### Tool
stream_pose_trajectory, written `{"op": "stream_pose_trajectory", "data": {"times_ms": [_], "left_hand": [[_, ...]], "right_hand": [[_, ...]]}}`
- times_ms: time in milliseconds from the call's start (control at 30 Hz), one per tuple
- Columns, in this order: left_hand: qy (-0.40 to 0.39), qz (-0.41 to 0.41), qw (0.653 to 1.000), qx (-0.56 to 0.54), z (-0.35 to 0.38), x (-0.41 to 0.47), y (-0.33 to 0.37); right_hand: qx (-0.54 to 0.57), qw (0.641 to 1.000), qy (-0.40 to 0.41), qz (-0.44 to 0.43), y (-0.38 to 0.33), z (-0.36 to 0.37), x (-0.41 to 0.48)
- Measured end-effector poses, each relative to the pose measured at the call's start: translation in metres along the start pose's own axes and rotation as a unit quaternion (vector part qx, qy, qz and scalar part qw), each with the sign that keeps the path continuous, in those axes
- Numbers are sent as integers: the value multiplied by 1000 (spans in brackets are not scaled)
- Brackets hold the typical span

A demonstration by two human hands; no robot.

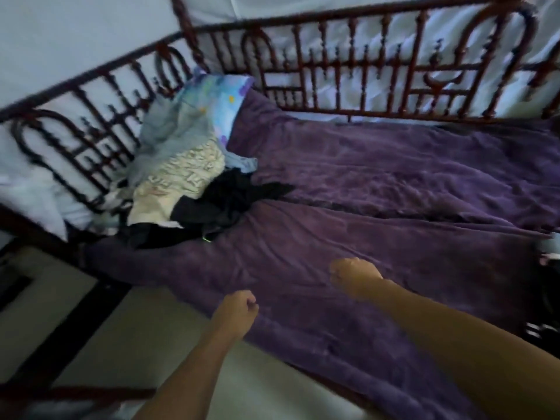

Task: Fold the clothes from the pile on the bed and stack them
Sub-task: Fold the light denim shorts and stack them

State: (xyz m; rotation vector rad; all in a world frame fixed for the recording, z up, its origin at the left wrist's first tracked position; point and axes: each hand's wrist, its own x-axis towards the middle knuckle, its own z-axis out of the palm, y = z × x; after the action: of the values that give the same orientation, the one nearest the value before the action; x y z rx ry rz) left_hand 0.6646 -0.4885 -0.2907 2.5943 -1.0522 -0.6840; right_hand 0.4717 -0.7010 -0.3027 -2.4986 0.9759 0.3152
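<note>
Head view: the pile of clothes (194,189) sits at the far left of the bed (394,177), heaped against the metal rail (91,165) and just below a flowered pillow (218,95). Nothing has been folded yet, and no stack shows anywhere on the purple blanket (303,253).

Both arms reach out over the near edge of the bed. The left hand (239,310) and the right hand (354,275) each have their fingers curled into a loose fist. Neither seems to hold anything, though the picture is blurred. Both are well apart from the pile.

The step in hand looks like fetching the first garment. The black garment (233,195) lies nearest and spills onto the blanket, so it is probably the easiest to lift free. The cream printed one (169,189) and the grey-blue one (172,128) lie further in and partly overlap, so pulling them first may drag the heap. It would help to take one piece by its edge, carry it to the wide bare stretch of blanket and spread it flat before folding. The right side of the bed could take the stack.
</note>
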Motion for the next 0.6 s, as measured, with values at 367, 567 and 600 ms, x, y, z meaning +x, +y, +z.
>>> {"op": "stream_pose_trajectory", "data": {"times_ms": [367, 567, 600], "left_hand": [[2, -56, 998, -41, -99, 63, -155], [-15, -88, 996, -20, -154, 155, -218], [-6, -100, 995, -17, -162, 170, -226]], "right_hand": [[-22, 994, -48, -97, -165, 19, 153], [9, 993, -75, -88, -228, 26, 258], [6, 993, -78, -90, -238, 26, 272]]}}
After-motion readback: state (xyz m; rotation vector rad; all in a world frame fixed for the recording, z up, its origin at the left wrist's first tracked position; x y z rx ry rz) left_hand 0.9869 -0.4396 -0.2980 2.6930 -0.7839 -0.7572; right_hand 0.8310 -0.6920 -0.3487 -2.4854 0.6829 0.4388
